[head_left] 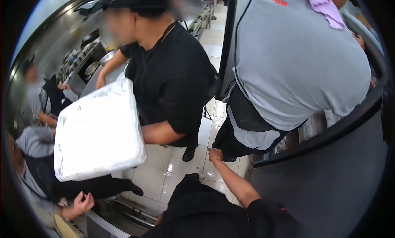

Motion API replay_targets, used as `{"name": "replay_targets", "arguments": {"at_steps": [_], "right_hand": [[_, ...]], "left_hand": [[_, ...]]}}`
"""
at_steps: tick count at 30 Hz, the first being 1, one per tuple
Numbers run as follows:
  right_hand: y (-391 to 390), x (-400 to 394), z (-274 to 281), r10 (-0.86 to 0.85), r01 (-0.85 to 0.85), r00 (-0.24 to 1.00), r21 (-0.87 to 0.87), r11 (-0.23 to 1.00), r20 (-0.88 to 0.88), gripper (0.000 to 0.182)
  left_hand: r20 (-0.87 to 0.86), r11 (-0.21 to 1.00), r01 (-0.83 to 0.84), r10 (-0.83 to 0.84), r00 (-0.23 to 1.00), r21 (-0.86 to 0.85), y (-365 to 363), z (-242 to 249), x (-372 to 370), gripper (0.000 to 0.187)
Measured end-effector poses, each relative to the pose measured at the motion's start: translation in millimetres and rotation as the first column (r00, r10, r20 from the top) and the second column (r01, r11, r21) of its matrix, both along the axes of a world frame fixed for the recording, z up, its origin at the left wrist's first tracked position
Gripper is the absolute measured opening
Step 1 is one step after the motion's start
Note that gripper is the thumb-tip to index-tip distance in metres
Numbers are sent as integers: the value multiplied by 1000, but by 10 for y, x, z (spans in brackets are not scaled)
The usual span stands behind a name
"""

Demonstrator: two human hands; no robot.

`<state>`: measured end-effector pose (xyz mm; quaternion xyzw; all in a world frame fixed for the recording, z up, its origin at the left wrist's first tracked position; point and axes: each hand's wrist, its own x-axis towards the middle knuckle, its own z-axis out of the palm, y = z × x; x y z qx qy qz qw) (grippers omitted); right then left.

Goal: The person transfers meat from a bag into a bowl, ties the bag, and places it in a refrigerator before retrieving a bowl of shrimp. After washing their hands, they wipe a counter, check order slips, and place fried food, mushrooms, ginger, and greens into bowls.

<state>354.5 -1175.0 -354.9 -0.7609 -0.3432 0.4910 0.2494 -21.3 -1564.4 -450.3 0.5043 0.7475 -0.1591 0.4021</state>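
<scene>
My right hand (214,155) is stretched forward over the tiled floor, near the dark trousers of a person in grey. Its fingers are curled closed, and whatever they may hold is too small to make out. Only a sliver of my left hand (159,219) shows beside my dark clothing, by a metal edge at the bottom; its fingers are hidden. A large white container (98,133), smudged along its rim, is at the left in front of a person in black (177,69), whose forearm passes behind it.
A person in a grey shirt (300,61) bends toward an open cabinet at the right, its dark door (321,168) beside me. Another person's open hand (82,205) is at the lower left. Farther left, a person stands by a counter. Pale tiles (150,178) look wet.
</scene>
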Motion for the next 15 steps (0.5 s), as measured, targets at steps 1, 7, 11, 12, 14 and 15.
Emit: {"name": "replay_targets", "arguments": {"at_steps": [1,7,11,12,14,15], "right_hand": [[93,-18,-29,-21,21,1000,-2,1000,-7,24],[642,158,-747,-14,1,999,-414,910,-28,9],[766,549,-1342,201,-339,889,-296,893,-412,17],[770,567,-1303,409,-511,807,-156,845,-426,19],[832,550,-930,834,-834,543,-174,523,-95,24],[896,509,-907,427,-534,836,-332,778,-345,22]], "left_hand": [[17,996,-85,85,996,-6,16,57,0,26],[247,660,-744,741,624,-99,487,229,420,24],[346,274,-928,921,178,-251,680,340,1010,22],[351,216,-943,929,119,-251,695,393,1114,22],[357,98,-969,934,12,-225,701,455,1294,21],[359,47,-977,933,-32,-210,718,456,1358,21]]}}
